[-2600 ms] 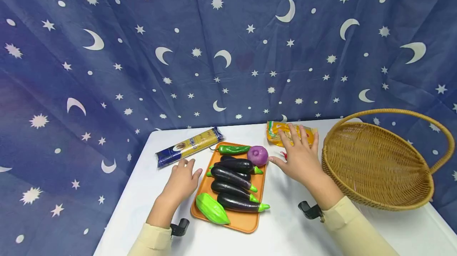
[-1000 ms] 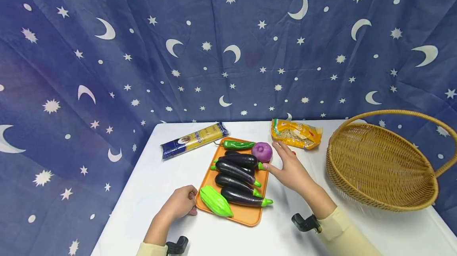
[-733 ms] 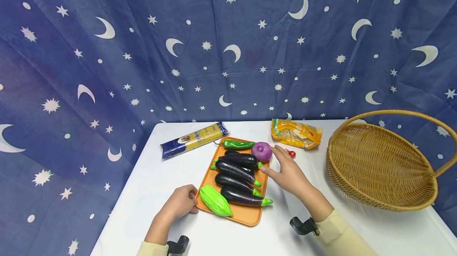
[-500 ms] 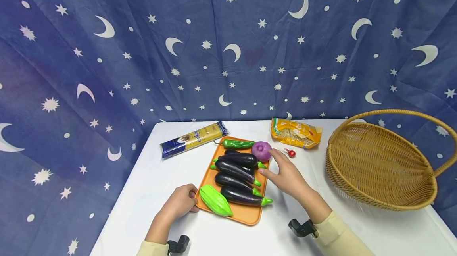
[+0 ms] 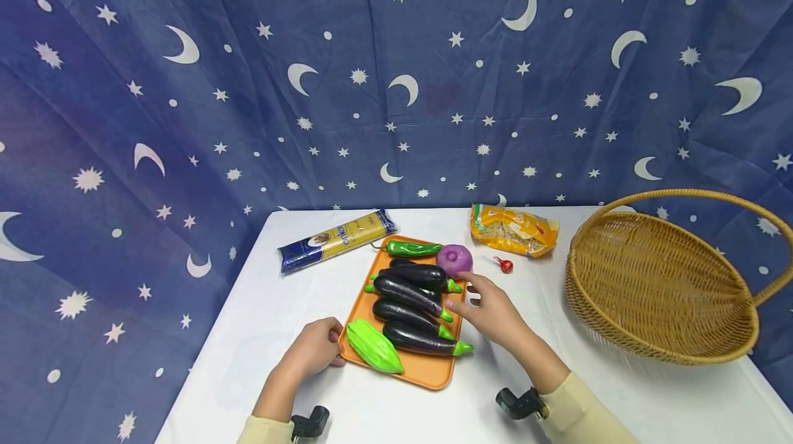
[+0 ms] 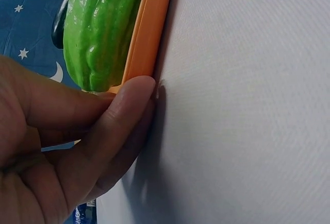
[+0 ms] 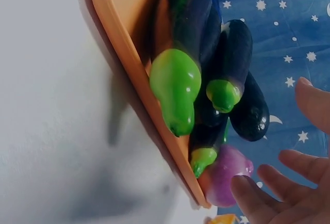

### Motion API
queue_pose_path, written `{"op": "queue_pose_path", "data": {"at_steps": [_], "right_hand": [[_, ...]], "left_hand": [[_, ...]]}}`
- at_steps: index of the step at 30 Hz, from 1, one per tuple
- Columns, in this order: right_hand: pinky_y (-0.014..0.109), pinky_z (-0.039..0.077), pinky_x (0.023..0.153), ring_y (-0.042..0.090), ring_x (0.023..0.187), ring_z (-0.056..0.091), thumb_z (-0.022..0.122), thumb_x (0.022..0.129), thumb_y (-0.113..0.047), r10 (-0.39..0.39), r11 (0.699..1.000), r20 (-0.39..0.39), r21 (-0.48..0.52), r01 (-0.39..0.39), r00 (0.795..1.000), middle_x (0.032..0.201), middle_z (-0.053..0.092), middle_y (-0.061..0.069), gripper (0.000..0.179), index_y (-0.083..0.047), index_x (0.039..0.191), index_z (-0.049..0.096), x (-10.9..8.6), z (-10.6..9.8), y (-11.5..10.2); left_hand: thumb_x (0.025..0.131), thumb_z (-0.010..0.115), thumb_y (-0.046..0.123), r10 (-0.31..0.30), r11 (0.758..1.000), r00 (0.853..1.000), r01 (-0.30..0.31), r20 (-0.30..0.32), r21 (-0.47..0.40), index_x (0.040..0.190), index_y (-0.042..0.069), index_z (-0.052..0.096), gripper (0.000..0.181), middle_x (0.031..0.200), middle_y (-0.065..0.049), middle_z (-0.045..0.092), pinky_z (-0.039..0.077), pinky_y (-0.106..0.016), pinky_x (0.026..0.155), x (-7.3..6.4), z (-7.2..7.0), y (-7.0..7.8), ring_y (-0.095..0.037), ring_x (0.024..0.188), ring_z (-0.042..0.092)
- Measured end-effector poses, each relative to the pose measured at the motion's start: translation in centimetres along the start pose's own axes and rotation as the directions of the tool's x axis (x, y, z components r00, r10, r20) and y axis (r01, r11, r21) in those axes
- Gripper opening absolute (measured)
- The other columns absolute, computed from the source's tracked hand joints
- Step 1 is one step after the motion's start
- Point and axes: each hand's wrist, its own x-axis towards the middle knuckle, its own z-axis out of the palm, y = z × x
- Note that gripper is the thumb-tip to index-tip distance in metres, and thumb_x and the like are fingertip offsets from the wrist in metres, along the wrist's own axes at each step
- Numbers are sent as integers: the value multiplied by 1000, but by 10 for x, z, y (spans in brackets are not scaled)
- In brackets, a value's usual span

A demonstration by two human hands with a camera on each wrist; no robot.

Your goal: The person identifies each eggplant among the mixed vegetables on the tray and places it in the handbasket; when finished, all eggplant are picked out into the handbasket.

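An orange tray (image 5: 427, 376) on the table holds several eggplants (image 5: 405, 320), a ribbed green bitter melon (image 5: 374, 347), a green chili pepper (image 5: 411, 249) and a purple onion (image 5: 455, 261). At the tray's near-left corner my left hand (image 5: 312, 347) pinches the rim; the left wrist view has its thumb and fingers (image 6: 131, 97) meeting there, beside the bitter melon. My right hand (image 5: 492, 310) hovers by the tray's right edge, near the onion and the eggplants' green stem ends. In the right wrist view its fingers (image 7: 273, 182) are spread and hold nothing.
A blue-and-gold pasta packet (image 5: 337, 242) lies behind the tray on the left. Back right are an orange food bag (image 5: 514, 230) and a small red item (image 5: 504, 266). A wicker basket (image 5: 657, 286) with a tall handle stands at the right. A starry curtain (image 5: 396, 86) hangs behind.
My left hand has come down from beside the pasta packet onto the tray's near-left corner. My right hand has moved from over the orange bag towards me, to the tray's right edge.
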Motion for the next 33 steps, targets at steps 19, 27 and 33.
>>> {"op": "queue_pose_path", "data": {"at_steps": [19,27,33], "right_hand": [[46,61,86,30,117,60,81,83,-42,95,995,28,14,-95,995,132,62,9,64,-13,137,60,-1,16,-2],[46,60,88,26,110,63,82,84,-37,73,997,61,18,-74,996,124,65,6,58,-13,133,62,0,22,-3],[44,60,88,25,107,64,83,83,-35,58,998,78,14,-59,995,120,66,7,57,-12,132,63,0,27,-2]], "left_hand": [[86,65,-7,-23,1000,1000,23,3,-13,117,-9,60,31,90,-10,55,59,-28,56,2,2,-2,-13,63,66],[85,66,-8,-11,1000,1000,11,-6,-2,114,-8,61,29,90,-10,54,58,-28,56,2,2,-2,-13,63,65],[84,66,-9,-4,1000,1000,4,-4,-5,113,-8,61,29,89,-9,54,58,-28,55,2,1,-2,-13,63,65]]}}
